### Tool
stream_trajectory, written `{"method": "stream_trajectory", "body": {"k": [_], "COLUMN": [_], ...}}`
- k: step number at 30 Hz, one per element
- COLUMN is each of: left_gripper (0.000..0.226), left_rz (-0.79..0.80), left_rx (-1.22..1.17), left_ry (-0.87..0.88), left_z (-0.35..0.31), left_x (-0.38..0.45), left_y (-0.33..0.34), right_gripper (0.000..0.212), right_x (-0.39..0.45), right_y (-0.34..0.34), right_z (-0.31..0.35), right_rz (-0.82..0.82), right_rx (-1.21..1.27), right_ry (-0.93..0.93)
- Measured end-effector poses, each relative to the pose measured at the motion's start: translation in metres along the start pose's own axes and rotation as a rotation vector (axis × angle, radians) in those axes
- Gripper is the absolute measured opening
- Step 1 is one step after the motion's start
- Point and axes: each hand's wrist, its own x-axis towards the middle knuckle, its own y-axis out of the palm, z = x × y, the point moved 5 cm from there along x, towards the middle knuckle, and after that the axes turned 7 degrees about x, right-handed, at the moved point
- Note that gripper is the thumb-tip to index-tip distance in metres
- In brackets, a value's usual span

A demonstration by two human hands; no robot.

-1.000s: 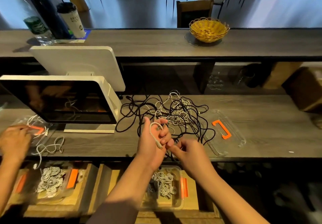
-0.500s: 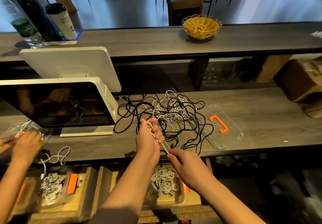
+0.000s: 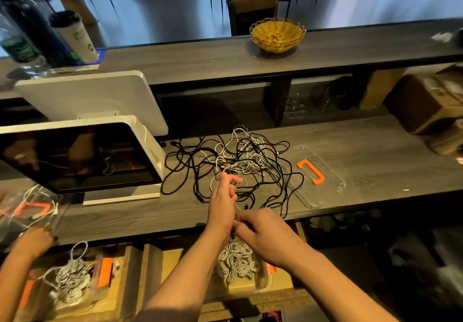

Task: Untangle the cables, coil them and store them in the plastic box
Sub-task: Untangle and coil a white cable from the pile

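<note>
White cable (image 3: 215,179) loops round the left hand (image 3: 221,204) — fingers half-curled — right hand (image 3: 263,234) pinches its end.

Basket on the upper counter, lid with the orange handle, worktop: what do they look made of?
Basket: woven wicker or a plastic imitation, yellow, with an open weave and a scalloped rim. I cannot tell which.
Lid: clear glossy plastic, since the wood grain shows through it; its orange handle looks like opaque matte plastic.
Worktop: grey wood grain with a matte finish, probably laminate or veneer.

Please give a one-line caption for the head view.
Two hands coil a white cable above a tangled cable pile.
</note>
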Motion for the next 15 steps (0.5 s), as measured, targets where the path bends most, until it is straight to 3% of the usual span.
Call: {"method": "stream_trajectory", "body": {"k": [5, 9, 15], "left_gripper": [0.051, 0.044, 0.067], "left_rz": [0.283, 0.405, 0.682], "left_rx": [0.238, 0.197, 0.008], "left_ry": [-0.208, -0.348, -0.491], "left_z": [0.005, 0.008, 0.017], "left_x": [-0.002, -0.009, -0.014], "left_y": [0.005, 0.003, 0.001], "right_gripper": [0.017, 0.011, 0.050], "right_x": [0.003, 0.015, 0.026], "right_y": [-0.008, -0.023, -0.054], "right_z": [0.004, 0.003, -0.014], "right_rz": [-0.001, -0.107, -0.309], "right_rx": [0.032, -0.031, -0.205], "right_ry": [-0.024, -0.063, 0.086]}}
